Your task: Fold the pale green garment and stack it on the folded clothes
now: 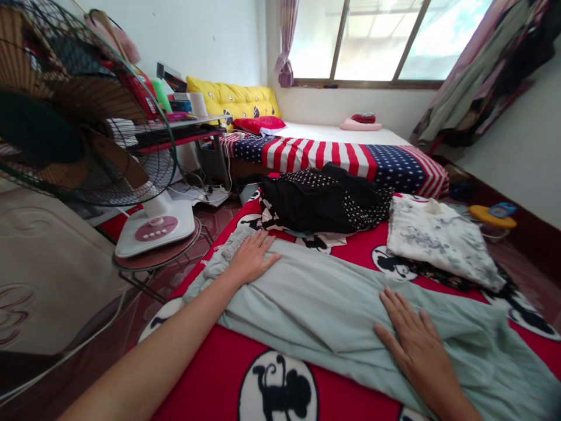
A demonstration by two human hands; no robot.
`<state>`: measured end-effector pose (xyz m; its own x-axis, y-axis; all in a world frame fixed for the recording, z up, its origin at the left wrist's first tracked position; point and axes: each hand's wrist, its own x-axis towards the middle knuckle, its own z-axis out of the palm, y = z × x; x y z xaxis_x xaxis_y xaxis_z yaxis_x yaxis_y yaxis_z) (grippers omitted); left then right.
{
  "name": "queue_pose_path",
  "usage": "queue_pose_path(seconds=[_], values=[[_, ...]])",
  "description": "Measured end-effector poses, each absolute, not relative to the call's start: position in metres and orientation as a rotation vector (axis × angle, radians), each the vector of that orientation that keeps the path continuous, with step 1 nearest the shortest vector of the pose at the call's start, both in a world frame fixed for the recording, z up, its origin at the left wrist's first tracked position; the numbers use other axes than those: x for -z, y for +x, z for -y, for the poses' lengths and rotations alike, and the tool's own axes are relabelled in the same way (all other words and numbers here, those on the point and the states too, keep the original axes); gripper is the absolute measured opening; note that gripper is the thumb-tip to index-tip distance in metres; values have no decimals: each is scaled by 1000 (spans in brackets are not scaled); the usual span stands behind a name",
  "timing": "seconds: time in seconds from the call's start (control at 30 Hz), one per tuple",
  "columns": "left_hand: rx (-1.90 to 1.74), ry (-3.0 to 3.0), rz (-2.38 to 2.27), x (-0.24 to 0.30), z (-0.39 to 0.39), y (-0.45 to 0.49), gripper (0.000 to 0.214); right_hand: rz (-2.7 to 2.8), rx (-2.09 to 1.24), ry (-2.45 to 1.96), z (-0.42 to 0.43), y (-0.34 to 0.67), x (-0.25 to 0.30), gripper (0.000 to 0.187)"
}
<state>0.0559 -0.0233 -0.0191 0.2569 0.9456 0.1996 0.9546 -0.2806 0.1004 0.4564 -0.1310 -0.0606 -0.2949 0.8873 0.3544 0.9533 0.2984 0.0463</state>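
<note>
Lying garment: pale green clothing (315, 298) stretches across the red cat-print sheet (210, 374), its gathered edge to the left.
Left hand: the left hand (252, 260) rests palm down near the gathered edge, fingers extended, grasping nothing.
Right hand: the right hand (412, 338) is spread flat on the garment's other half, fingers loose, also unclenched.
Other clothes: a black heap with white dots (307, 202) lies beyond the garment; a folded white patterned shirt (438, 237) lies to its right.
Fan: its white base (160, 231) sits on a round stool (153, 259).
Lettering: markings on the boxes (180, 106) on the desk (199, 121) are too small to read.
Far bed: a stars-and-stripes cover (302, 155) hangs over its side.
</note>
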Motion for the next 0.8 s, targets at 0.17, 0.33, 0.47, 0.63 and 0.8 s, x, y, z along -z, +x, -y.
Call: queue_pose_path(seconds=[0.17,0.33,0.47,0.63,0.8], values=[[549,-2393,1820,22,30,59,53,2301,351,-1682,131,458,62,62],[649,-2226,1836,14,40,51,44,2279,324,-1691,128,458,64,61],[595,-2045,2142,1,47,26,49,2275,306,-1703,127,457,64,61],[502,-1935,2500,-10,47,-18,72,2268,314,-1701,127,457,66,62],[468,-2027,2696,-14,37,-43,72,2249,319,-1694,126,457,67,61]])
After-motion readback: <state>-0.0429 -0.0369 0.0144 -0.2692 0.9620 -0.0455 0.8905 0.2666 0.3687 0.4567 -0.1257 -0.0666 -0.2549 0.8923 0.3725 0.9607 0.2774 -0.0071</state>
